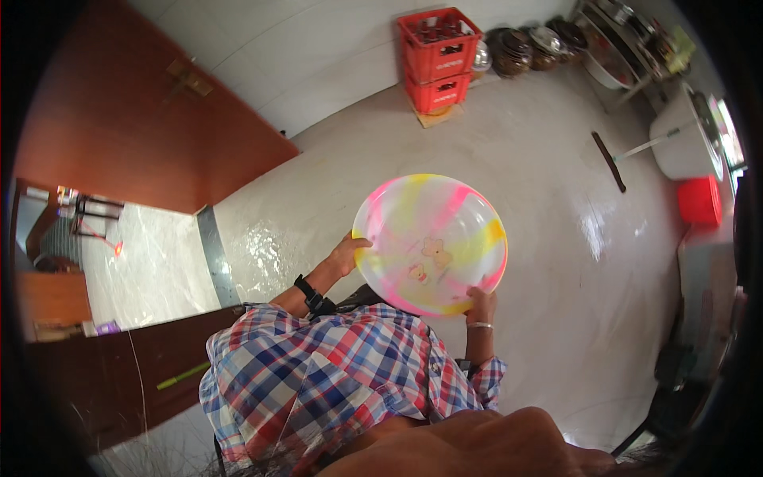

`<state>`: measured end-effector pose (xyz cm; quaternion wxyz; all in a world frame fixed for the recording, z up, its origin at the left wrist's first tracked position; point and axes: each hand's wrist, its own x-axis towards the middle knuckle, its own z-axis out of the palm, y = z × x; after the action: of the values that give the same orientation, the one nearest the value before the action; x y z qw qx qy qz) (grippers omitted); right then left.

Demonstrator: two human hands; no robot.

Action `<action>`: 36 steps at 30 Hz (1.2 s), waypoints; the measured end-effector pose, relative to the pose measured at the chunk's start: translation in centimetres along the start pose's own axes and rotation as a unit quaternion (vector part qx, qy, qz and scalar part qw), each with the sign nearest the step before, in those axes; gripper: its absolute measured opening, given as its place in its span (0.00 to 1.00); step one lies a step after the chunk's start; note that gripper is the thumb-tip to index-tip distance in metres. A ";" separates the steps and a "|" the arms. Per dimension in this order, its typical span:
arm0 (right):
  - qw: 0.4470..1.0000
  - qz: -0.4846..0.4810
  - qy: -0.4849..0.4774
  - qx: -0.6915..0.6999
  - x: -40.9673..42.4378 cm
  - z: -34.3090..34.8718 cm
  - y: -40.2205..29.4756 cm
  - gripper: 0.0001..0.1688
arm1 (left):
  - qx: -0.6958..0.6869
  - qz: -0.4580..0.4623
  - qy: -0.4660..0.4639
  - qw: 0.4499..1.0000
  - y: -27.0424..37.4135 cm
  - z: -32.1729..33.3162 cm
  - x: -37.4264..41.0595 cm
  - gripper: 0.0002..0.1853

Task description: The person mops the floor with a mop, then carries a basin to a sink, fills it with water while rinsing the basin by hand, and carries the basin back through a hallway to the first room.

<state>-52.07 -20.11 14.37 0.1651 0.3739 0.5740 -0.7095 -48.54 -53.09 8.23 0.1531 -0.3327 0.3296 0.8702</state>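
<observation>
A round plastic basin [429,238], white with pink and yellow streaks and cartoon bears on its bottom, is held out in front of my body. At its left rim is my left hand [349,253], thumb over the edge and a black strap around the wrist. My right hand [481,304], with a bracelet at its wrist, grips the lower right rim. The fingers of both hands are mostly hidden below the basin. Nothing lies inside the basin.
Stacked red bottle crates [441,56] stand by the wall, beside glass jars [511,53]. An open brown door [137,107] is at left. At right are a floor squeegee [608,161], a large white tub [682,140] and a red bucket [700,200]. The tiled floor looks wet.
</observation>
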 end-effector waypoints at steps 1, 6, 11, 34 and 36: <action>1.000 0.005 -0.014 -0.016 0.8 1.3 -0.8 0.29 | -0.016 0.012 0.009 1.000 0.3 0.2 0.1 0.29; 0.990 0.044 -0.110 -0.081 6.1 7.7 -4.2 0.27 | -0.068 0.144 0.011 0.987 2.7 0.1 2.3 0.28; 0.990 0.033 -0.121 -0.066 5.0 13.1 -7.1 0.30 | -0.088 0.223 0.011 0.971 5.7 0.6 3.4 0.27; 0.936 0.092 -0.258 -0.220 7.0 18.9 -0.3 0.19 | -0.172 0.295 0.192 0.920 -1.6 -5.5 -8.2 0.40; 0.932 0.110 -0.266 -0.220 7.2 19.0 -0.6 0.19 | -0.159 0.276 0.202 0.926 -1.4 -5.0 -8.7 0.41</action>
<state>-63.74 -36.33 10.76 0.4666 0.1868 0.6063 -0.6163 -39.12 -55.87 10.65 -0.2177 -0.4174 0.2895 0.8334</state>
